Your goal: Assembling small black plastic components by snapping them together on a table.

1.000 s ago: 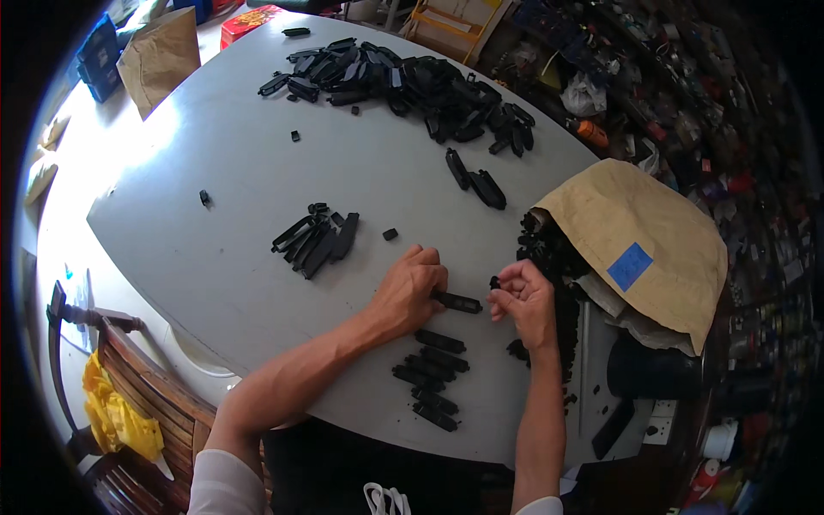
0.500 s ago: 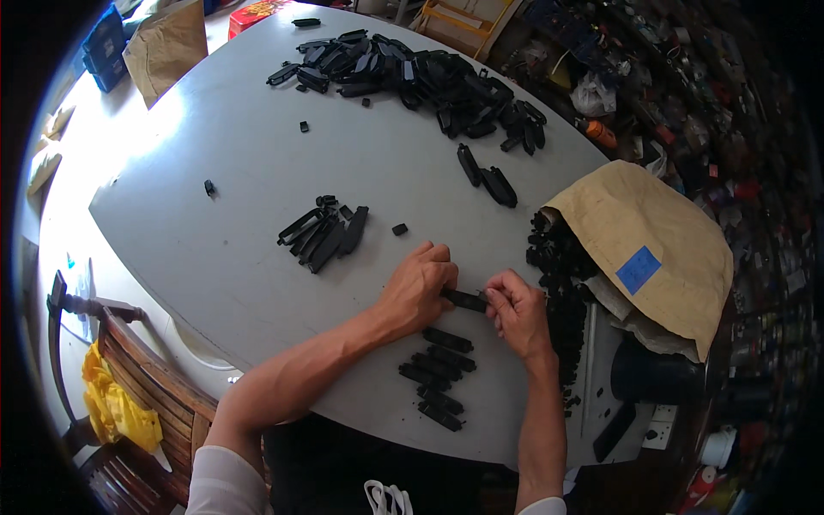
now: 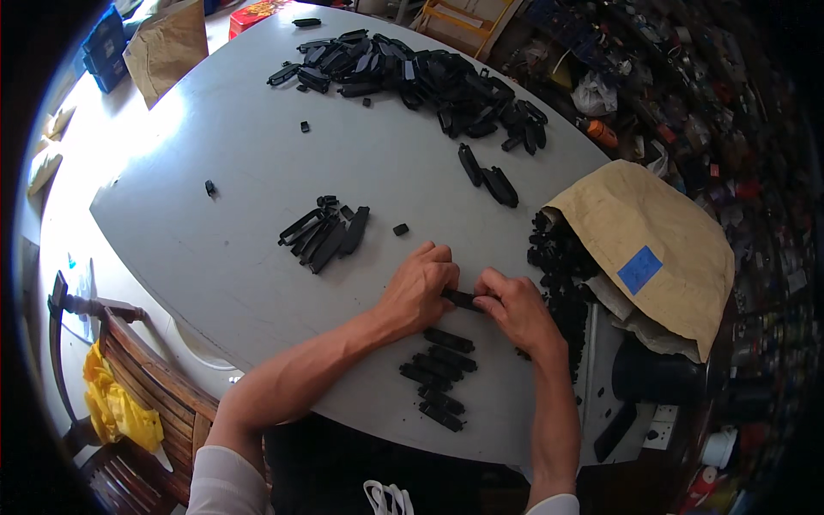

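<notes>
Between my two hands lies a long black plastic part [image 3: 464,299]. My left hand [image 3: 421,284] is closed on its left end, and my right hand [image 3: 515,309] pinches the other end. The fingers cover both ends, so any small piece there is hidden. Just below, several similar black plastic parts [image 3: 442,369] lie in a rough column near the table's front edge. To the upper left of my left hand sits a single small black block [image 3: 401,230]. A loose cluster of long black parts [image 3: 326,236] lies farther left.
A large heap of black plastic parts [image 3: 412,73] covers the table's far side. On the right, a brown paper bag [image 3: 661,249] spills small black pieces [image 3: 558,266]. A wooden chair [image 3: 163,378] with a yellow plastic bag [image 3: 116,408] stands left of the white table [image 3: 215,257].
My right hand has turned and shifted slightly, its fingers now lying over the part's right end. My left hand keeps its hold in the same place.
</notes>
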`<state>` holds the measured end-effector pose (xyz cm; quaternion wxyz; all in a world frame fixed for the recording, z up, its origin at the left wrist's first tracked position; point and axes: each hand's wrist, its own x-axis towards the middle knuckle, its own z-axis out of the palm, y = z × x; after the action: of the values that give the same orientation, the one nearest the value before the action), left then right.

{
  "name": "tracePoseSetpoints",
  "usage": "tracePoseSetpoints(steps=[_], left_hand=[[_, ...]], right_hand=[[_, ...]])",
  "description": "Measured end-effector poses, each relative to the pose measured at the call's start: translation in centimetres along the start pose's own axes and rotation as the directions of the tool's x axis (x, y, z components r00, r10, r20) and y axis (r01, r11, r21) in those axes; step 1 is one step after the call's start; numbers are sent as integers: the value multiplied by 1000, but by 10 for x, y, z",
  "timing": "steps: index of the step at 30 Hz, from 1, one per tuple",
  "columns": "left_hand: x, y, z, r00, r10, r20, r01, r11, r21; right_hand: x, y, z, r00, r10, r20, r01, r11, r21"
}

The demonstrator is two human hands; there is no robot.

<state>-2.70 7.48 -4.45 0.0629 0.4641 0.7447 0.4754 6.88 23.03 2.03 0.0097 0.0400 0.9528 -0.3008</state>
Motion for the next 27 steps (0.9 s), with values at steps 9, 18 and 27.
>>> tracePoseSetpoints(steps=[9,18,27], left_hand=[[0,2,-2,1000,19,2,-19,1000,-5],[-1,0,2,1000,25,-6,-25,1000,-4],[1,0,2,1000,25,-11,-25,1000,12]], right_hand=[[3,2,-4,998,18,58,-14,998,-66],[-2,-1,2,999,-46,11,47,979,-199],[-3,3,3,997,74,-34,-71,995,63]])
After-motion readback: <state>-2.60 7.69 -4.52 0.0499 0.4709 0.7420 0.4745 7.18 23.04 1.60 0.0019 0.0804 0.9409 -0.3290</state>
